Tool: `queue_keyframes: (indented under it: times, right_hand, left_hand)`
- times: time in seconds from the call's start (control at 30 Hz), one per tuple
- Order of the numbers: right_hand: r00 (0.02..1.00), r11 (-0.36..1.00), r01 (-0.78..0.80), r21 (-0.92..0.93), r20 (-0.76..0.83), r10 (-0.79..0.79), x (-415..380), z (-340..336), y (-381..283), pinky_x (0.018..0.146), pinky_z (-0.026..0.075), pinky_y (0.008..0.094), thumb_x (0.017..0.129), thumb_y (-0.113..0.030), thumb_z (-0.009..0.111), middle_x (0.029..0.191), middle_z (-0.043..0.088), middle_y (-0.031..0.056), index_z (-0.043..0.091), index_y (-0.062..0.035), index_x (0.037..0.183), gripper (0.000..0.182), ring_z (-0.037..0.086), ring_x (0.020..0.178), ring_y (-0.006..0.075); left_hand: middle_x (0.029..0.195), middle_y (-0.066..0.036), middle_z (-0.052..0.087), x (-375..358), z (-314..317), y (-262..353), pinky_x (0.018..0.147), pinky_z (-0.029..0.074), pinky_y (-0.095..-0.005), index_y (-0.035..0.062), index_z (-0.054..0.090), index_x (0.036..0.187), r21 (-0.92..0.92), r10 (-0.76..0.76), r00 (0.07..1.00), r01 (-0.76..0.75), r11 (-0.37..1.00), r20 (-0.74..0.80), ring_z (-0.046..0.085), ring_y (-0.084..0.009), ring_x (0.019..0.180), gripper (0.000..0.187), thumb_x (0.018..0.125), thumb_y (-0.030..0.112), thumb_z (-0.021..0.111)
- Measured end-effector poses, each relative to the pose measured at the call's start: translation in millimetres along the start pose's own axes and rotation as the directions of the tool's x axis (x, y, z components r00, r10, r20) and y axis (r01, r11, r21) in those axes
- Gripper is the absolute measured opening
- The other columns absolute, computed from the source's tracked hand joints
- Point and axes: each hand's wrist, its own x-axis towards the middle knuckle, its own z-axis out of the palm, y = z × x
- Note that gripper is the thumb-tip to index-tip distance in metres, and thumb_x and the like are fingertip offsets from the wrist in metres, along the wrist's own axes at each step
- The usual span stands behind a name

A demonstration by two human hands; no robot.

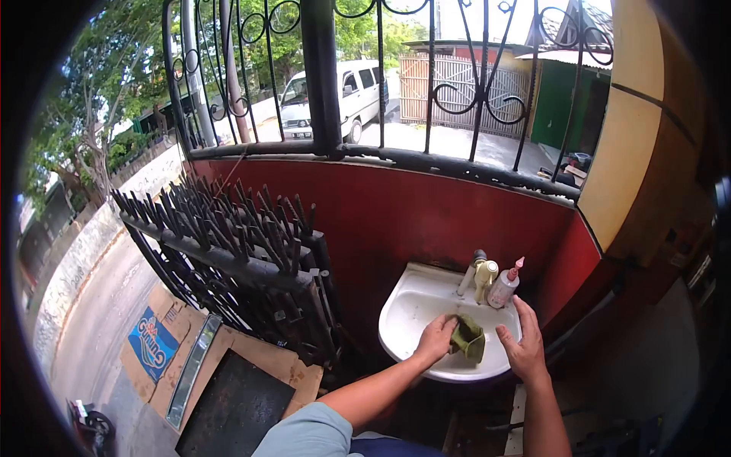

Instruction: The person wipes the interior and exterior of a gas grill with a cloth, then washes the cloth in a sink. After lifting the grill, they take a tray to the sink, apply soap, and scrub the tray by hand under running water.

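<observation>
My left hand is closed on a green cloth, which hangs over the bowl of a white sink. My right hand is to the right of the cloth, above the sink's right side, with thumb and fingers apart and nothing held. Behind the hands, a pale tap stands at the back of the sink. A bottle with a pink nozzle is beside the tap, near my right fingertips.
Folded black metal bars with spikes stand left of the sink, before a red wall. Flattened cardboard and a dark panel are at lower left. Beyond the black window grille is a white van.
</observation>
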Motion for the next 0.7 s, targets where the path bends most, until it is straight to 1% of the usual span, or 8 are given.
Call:
queue_keyframes:
  times: [0.03, 0.1, 0.17, 0.23, 0.3, 0.37, 0.47, 0.7]
  right_hand:
    - [1.000, 0.996, 0.022, 0.082, -0.015, -0.021, 17, 7, -9, 0.108, 0.039, 0.0441, 0.089, -0.025, 0.072, 0.141, 0.050, 0.0197, 0.044, -0.0006, 0.144, 0.067, 0.052, 0.127, 0.0335]
    - [0.996, 0.967, 0.075, 0.242, -0.064, -0.061, 43, 29, -12, 0.104, 0.044, 0.0418, 0.088, -0.020, 0.074, 0.136, 0.052, 0.0172, 0.046, -0.0009, 0.142, 0.064, 0.055, 0.122, 0.0294]
    - [0.989, 0.974, 0.122, 0.189, -0.108, -0.103, 63, 41, -20, 0.102, 0.045, 0.0391, 0.090, -0.017, 0.072, 0.129, 0.054, 0.0131, 0.048, -0.0024, 0.140, 0.057, 0.057, 0.118, 0.0236]
    - [0.982, 0.976, 0.077, 0.206, -0.187, -0.037, 73, 50, -1, 0.093, 0.049, 0.0320, 0.089, -0.005, 0.070, 0.119, 0.057, 0.0078, 0.053, -0.0027, 0.130, 0.044, 0.059, 0.103, 0.0158]
    - [0.982, 0.982, 0.109, 0.157, -0.168, -0.083, 79, 50, 12, 0.094, 0.049, 0.0301, 0.088, 0.001, 0.068, 0.117, 0.058, 0.0067, 0.054, -0.0026, 0.127, 0.042, 0.060, 0.103, 0.0145]
    - [0.986, 0.973, 0.105, 0.206, -0.146, -0.076, 81, 49, 9, 0.093, 0.049, 0.0312, 0.085, 0.003, 0.068, 0.117, 0.054, 0.0079, 0.055, 0.0000, 0.125, 0.042, 0.059, 0.105, 0.0169]
    - [0.996, 0.960, 0.043, 0.277, -0.089, -0.019, 84, 45, 9, 0.098, 0.048, 0.0311, 0.087, 0.008, 0.062, 0.119, 0.054, 0.0084, 0.055, 0.0011, 0.126, 0.041, 0.060, 0.108, 0.0169]
    - [0.969, 0.903, 0.141, 0.406, 0.129, -0.210, 102, 22, 50, 0.109, 0.039, 0.0307, 0.094, 0.008, 0.052, 0.136, 0.055, 0.0128, 0.049, 0.0018, 0.139, 0.045, 0.057, 0.120, 0.0180]
  left_hand:
    - [0.109, -0.014, 0.071, 4, -7, 2, 0.089, 0.050, -0.0338, 0.0005, 0.063, 0.116, 0.202, -0.050, 0.999, 0.052, 0.978, -0.010, 0.066, -0.0223, 0.101, 0.033, 0.100, 0.028, 0.056]
    - [0.115, -0.015, 0.067, 7, -6, 1, 0.089, 0.050, -0.0359, 0.0009, 0.057, 0.124, 0.222, -0.213, 0.977, 0.209, 0.952, -0.006, 0.064, -0.0232, 0.104, 0.040, 0.096, 0.029, 0.061]
    - [0.118, -0.015, 0.062, 18, 0, -46, 0.086, 0.051, -0.0348, 0.0019, 0.048, 0.132, 0.090, -0.156, 0.987, 0.152, 0.984, 0.039, 0.062, -0.0219, 0.101, 0.049, 0.093, 0.025, 0.066]
    - [0.111, -0.013, 0.060, 18, -2, -28, 0.081, 0.051, -0.0308, 0.0006, 0.042, 0.135, -0.066, -0.299, 0.947, 0.308, 0.949, 0.120, 0.060, -0.0176, 0.094, 0.055, 0.090, 0.016, 0.068]
    - [0.111, -0.014, 0.061, 19, -9, -12, 0.081, 0.052, -0.0309, -0.0002, 0.041, 0.137, -0.124, -0.347, 0.926, 0.365, 0.923, 0.151, 0.060, -0.0184, 0.095, 0.057, 0.088, 0.015, 0.068]
    - [0.114, -0.016, 0.062, 31, -9, -36, 0.085, 0.051, -0.0325, -0.0013, 0.042, 0.137, -0.184, -0.331, 0.939, 0.344, 0.921, 0.098, 0.062, -0.0217, 0.098, 0.058, 0.088, 0.016, 0.068]
    - [0.130, -0.021, 0.059, 31, -16, -8, 0.101, 0.045, -0.0338, -0.0059, 0.040, 0.138, 0.021, -0.351, 0.933, 0.350, 0.936, 0.086, 0.058, -0.0242, 0.118, 0.058, 0.091, 0.015, 0.066]
    - [0.120, -0.015, 0.063, 64, 18, -37, 0.098, 0.047, -0.0308, -0.0032, 0.048, 0.133, -0.010, -0.207, 0.932, 0.219, 0.976, 0.298, 0.060, -0.0204, 0.113, 0.047, 0.090, 0.005, 0.064]
